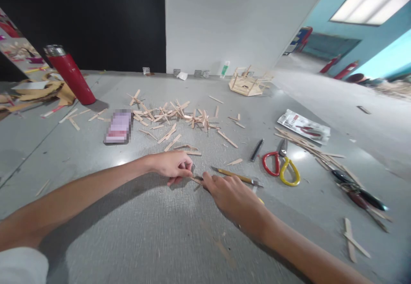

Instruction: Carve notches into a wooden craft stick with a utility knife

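My left hand is closed, thumb and finger pinching one end of a small wooden craft stick just above the grey tabletop. From the other side, my right hand is closed around what looks like a utility knife, mostly hidden by the fingers. A short dark tip shows over the stick, and a bit of yellow shows behind the hand. Just beyond my right hand lies a craft knife with a brass-coloured handle. Loose craft sticks lie beyond my left hand.
Scattered sticks spread across the middle. A phone and red flask stand left. Right are a black pen-like rod, red-and-yellow-handled scissors, a packet and dark-handled tools. A stick frame sits by the panel.
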Demonstrator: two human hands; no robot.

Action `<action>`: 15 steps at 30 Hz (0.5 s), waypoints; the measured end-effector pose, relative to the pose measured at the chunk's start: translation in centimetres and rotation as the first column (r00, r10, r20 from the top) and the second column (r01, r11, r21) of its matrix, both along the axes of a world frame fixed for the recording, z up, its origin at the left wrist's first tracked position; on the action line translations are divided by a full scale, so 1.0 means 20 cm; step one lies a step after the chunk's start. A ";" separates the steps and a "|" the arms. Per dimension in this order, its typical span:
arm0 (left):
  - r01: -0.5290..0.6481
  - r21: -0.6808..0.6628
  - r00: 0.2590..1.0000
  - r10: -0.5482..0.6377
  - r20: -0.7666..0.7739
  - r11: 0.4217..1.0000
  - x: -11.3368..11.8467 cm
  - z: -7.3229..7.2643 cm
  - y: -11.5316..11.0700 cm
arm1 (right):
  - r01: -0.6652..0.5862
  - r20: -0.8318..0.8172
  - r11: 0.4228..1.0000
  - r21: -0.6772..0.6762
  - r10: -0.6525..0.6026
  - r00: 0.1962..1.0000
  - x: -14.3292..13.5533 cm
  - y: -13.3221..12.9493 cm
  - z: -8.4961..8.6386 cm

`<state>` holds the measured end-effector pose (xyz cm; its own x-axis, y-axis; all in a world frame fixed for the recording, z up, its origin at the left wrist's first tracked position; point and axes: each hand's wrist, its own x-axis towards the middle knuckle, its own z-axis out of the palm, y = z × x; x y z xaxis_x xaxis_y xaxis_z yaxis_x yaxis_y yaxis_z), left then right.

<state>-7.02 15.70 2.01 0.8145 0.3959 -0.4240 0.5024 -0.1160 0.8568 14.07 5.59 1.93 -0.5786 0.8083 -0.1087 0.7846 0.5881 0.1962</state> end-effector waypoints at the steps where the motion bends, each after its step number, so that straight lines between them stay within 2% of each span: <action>1: 0.000 0.000 1.000 0.000 -0.001 1.000 0.00 0.00 0.00 | -0.005 0.011 1.000 0.011 0.005 1.000 0.00 0.00 0.00; 5: -0.004 0.007 1.000 0.004 -0.002 1.000 0.00 -0.01 0.00 | -0.026 0.045 0.999 0.021 0.025 0.999 0.00 0.00 -0.01; 11: -0.005 0.009 1.000 0.005 -0.011 1.000 0.00 0.01 0.00 | -0.047 0.106 0.989 0.144 0.031 0.994 -0.03 -0.03 -0.01; 15: -0.009 0.015 1.000 0.009 -0.007 1.000 0.01 0.00 0.00 | -0.059 0.122 0.986 0.156 0.040 0.992 -0.04 -0.04 0.00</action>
